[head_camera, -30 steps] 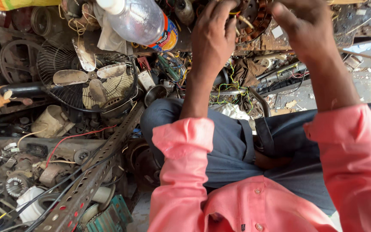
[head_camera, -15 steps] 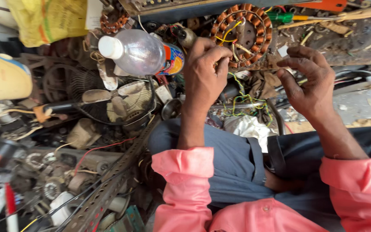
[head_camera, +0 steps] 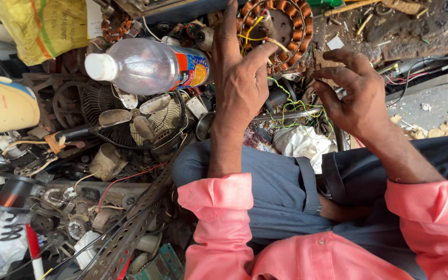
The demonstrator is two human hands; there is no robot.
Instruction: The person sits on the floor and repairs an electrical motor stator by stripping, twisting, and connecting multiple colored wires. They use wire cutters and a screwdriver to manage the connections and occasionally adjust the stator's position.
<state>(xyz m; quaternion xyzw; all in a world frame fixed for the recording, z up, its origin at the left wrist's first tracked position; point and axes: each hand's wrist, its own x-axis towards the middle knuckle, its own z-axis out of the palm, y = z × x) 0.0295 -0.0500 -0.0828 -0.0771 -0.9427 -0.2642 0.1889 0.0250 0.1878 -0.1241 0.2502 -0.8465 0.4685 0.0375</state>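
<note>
Setting: scrap-strewn workshop floor, metal parts, wire, fan bits packed tight; person seated, dark trousers, pink sleeves.
Left hand (head_camera: 242, 85): grasping the stator (head_camera: 278, 31), fingers over its near rim, thumb pressed to the face.
Right hand (head_camera: 356, 98): released, fingers curled, holds nothing; sits just right of the grip, near the loose wires (head_camera: 291, 106).
Stator: round, ring of copper-wound coils, dark steel core; yellow leads run out under the thumb.
Wires: thin, green/yellow, tangled below the grip.
Bottle (head_camera: 149, 65): clear plastic, white cap, lying left of the grip, close to the wrist.
Fan guard (head_camera: 130, 119): wire mesh, grimy blades, below-left.
Risk 1: leads likely snag on fingers; could tear thin winding.
Risk 2: sharp steel edges, cut hazard to bare skin.
Risk 3: elbow may nudge bottle, rolls into clutter.
</note>
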